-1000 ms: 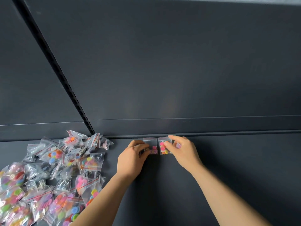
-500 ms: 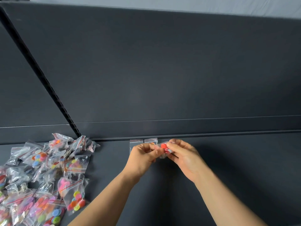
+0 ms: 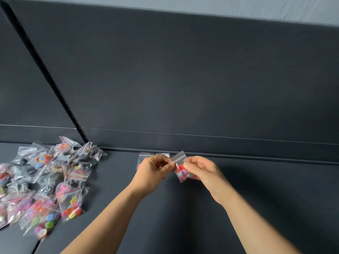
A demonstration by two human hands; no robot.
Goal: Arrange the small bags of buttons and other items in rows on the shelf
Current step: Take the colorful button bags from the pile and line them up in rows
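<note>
A small clear bag of buttons (image 3: 180, 170) is held up between both hands, just in front of the back wall (image 3: 183, 79) of the shelf (image 3: 256, 189) and lifted clear of its dark surface. The bag's upper corner is pinched by the thumb and fingertips of the left hand (image 3: 153, 172), closed tight on the plastic, while its lower part, where the red and pink buttons sit, is nipped by the curled fingers of the right hand (image 3: 202, 170). Two bags already set down (image 3: 145, 156) are seen side by side against the back wall, partly hidden behind the left hand, so a row has only been begun. A loose pile of bags (image 3: 45, 180) is left well apart on the left of the shelf, unsorted. The held bag is judged to be light and floppy: thin film that crumples, with hard buttons that slide and bunch at the bottom. The film is likely to be slippery, so a pinch at the sealed top strip or at the corners is best taken, where the plastic is doubled and flat. If it is gripped through the buttons, the load may shift and the bag may twist. It is probably to be smoothed flat and laid just beside the second bag.
</note>
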